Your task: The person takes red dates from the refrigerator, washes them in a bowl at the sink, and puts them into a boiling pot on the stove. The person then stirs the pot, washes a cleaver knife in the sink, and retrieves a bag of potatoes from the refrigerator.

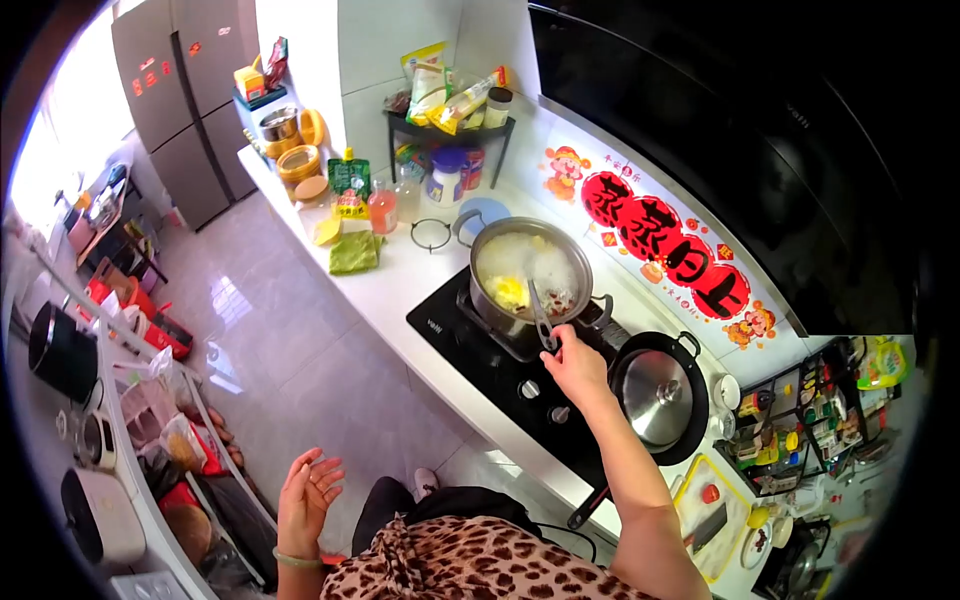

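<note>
My right hand (577, 368) grips the handle of a metal ladle (541, 314) whose bowl dips into a steel pot (529, 272) of bubbling soup with yellow pieces, standing on the left burner of a black stove (500, 370). My left hand (307, 497) hangs free above the floor with its fingers spread, holding nothing; a green bangle is on its wrist.
A black wok (660, 397) with a steel lid sits on the right burner. A green cloth (355, 252), bottles and a corner rack (450, 125) stand on the white counter at left. A cutting board with a knife (710, 505) lies at right. Grey fridge (185, 90) behind.
</note>
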The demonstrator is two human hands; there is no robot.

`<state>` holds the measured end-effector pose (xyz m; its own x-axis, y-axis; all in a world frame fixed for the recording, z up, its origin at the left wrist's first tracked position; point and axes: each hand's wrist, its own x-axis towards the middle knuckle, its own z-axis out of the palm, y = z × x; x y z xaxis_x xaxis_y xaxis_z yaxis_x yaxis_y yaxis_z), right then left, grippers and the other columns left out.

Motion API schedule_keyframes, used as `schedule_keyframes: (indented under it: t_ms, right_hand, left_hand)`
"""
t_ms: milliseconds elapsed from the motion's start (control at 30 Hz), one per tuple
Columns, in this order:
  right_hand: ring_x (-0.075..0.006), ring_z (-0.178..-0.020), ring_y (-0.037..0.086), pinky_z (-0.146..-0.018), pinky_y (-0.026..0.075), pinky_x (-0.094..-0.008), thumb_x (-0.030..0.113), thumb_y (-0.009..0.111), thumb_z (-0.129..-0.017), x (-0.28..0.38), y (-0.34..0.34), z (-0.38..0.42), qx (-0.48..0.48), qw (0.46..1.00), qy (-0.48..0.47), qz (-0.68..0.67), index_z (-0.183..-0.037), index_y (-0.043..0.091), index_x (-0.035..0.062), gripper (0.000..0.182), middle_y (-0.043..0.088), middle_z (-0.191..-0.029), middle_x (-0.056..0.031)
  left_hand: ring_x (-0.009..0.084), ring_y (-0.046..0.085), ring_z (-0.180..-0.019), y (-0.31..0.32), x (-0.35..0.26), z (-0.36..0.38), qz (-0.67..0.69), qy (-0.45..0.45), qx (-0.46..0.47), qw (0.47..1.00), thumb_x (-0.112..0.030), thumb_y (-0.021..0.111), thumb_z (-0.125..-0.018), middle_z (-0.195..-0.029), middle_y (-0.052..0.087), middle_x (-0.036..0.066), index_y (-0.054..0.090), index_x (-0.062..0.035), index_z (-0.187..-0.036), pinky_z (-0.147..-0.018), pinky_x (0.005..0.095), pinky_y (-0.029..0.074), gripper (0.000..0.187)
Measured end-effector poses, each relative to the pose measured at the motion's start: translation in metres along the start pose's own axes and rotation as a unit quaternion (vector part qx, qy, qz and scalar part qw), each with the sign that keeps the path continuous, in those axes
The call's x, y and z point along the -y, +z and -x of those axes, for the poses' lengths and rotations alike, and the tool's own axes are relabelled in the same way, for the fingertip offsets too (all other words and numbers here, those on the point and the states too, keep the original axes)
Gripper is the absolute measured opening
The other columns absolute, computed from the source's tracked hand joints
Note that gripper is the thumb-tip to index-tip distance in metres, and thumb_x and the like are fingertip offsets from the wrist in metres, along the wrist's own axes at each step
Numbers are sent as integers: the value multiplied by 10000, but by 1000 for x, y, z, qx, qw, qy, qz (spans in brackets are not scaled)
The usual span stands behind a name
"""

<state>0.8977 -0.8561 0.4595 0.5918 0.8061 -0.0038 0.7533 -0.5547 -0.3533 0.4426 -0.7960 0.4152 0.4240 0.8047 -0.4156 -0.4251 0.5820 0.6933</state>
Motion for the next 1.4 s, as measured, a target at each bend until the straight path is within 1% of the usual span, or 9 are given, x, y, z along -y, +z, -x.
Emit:
schedule_keyframes:
  t_ms: [133,267,433,633,833,967,1100,1233,1400]
  right_hand:
    - [-307,-805,663,-675,518,-436,268,665,-845,-6,8,-18,-35,998,-10,51,-1022,568,113,255,675,-891,-102]
    - [-314,-797,663,-677,520,-444,239,644,-855,-11,-20,-37,-132,989,2,59,-988,584,101,201,676,-873,-117]
    - [-331,-798,654,-685,511,-455,182,633,-841,-13,-50,-68,-106,982,69,144,-960,570,101,157,672,-857,-119]
    - [-353,-799,645,-688,498,-460,111,615,-812,-48,-37,-78,-70,971,134,183,-960,548,101,163,668,-848,-136]
    - [-343,-870,655,-744,510,-456,118,620,-812,-79,-26,-84,-28,950,221,216,-1135,519,124,338,678,-910,-142]
    - [-338,-926,648,-778,514,-449,121,645,-797,-75,-27,-84,2,955,226,193,-1224,492,120,453,669,-1000,-147]
    - [-320,-960,637,-784,513,-444,112,609,-823,-63,-33,-85,25,960,205,188,-1200,494,108,394,648,-1052,-137]
    - [-308,-957,633,-788,512,-434,144,602,-840,-62,-44,-88,22,974,128,188,-1134,538,100,304,646,-1034,-107]
    - [-304,-931,631,-793,506,-431,195,602,-852,-14,-87,-107,36,982,72,173,-1050,589,92,224,643,-1007,-91]
  left_hand:
    - [232,639,-976,-10,-13,-58,-18,-50,-13,999,-257,449,-1000,-1148,629,150,448,-73,-1299,-794,343,525,352]
    - [216,639,-972,-10,-36,-127,-24,-81,47,995,-267,465,-992,-1140,634,130,458,-87,-1288,-794,346,523,346]
    - [203,642,-958,-1,-72,-209,-34,-115,113,986,-248,474,-981,-1126,642,113,471,-96,-1273,-790,335,520,330]
    - [188,653,-926,4,-96,-280,-82,-163,130,975,-292,500,-972,-1102,660,88,489,-114,-1268,-763,324,529,346]
    - [182,655,-923,17,-104,-310,-107,-196,129,966,-287,516,-964,-1086,668,78,493,-127,-1262,-753,320,529,339]
    - [185,654,-921,27,-98,-313,-98,-212,120,965,-286,523,-961,-1076,670,69,497,-133,-1257,-753,329,528,335]
    - [190,653,-931,37,-87,-308,-92,-229,119,962,-260,499,-970,-1094,663,89,496,-111,-1258,-763,322,527,324]
    - [192,654,-930,42,-83,-303,-89,-237,113,961,-242,482,-981,-1096,663,99,496,-100,-1255,-769,316,526,310]
    - [203,652,-938,38,-77,-300,-88,-231,108,963,-262,509,-963,-1098,665,92,507,-114,-1254,-768,338,524,326]
